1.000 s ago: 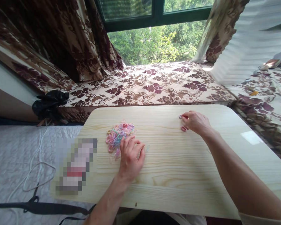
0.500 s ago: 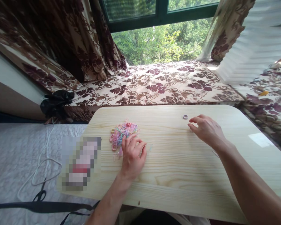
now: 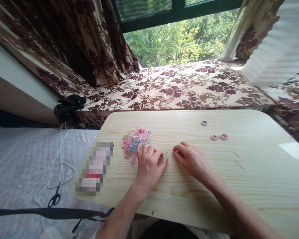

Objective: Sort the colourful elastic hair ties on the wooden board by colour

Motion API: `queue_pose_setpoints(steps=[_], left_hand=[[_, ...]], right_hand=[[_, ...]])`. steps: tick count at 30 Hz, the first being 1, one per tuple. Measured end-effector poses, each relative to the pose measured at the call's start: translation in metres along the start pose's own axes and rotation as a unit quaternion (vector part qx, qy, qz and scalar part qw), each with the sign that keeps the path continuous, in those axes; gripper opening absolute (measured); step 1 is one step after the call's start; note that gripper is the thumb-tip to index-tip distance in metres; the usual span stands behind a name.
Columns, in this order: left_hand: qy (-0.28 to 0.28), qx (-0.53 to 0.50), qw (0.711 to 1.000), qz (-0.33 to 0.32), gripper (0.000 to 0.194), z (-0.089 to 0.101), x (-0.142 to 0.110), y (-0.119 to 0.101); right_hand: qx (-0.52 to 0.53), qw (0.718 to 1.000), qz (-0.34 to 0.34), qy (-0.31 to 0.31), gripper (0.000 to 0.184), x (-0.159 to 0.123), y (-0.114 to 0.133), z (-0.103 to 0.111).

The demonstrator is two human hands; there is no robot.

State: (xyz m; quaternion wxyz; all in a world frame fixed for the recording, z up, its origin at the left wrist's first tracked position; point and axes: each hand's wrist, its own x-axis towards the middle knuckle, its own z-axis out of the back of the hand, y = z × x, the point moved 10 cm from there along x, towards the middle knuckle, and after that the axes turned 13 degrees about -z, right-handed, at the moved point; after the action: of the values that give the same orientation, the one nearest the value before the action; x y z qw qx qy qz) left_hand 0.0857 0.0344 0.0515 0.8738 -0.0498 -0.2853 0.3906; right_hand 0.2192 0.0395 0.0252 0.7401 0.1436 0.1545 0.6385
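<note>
Location type: home interior, probably a bedroom. Indicators: a dark green window frame [image 3: 149, 21] opens onto leafy trees [image 3: 179, 43]. Floral curtains [image 3: 97, 43] hang at both sides, with a sheer white curtain [image 3: 276, 49] at the right. A wide ledge [image 3: 169, 89] below the window carries matching floral fabric. A pale quilted cover [image 3: 22, 159], apparently bedding, lies left of the wood-grain table [image 3: 179, 124]. A white cable [image 3: 60, 146] runs across the cover.
</note>
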Motion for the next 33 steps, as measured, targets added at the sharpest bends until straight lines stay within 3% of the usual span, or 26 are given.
queue_pose_setpoints(steps=[12,28,33], left_hand=[[0.045,0.041,0.998,-0.035,0.015,-0.01,0.013,-0.008],[-0.024,0.014,0.997,-0.078,0.015,-0.005,0.013,-0.017],[-0.021,-0.002,0.997,-0.075,0.013,-0.005,0.012,-0.016]], right_hand=[[0.033,0.999,0.013,0.014,0.02,-0.003,0.0,0.001],[0.082,0.994,0.046,0.049,0.013,-0.008,0.004,0.002],[0.08,0.995,0.038,0.049,0.02,-0.006,0.003,0.002]])
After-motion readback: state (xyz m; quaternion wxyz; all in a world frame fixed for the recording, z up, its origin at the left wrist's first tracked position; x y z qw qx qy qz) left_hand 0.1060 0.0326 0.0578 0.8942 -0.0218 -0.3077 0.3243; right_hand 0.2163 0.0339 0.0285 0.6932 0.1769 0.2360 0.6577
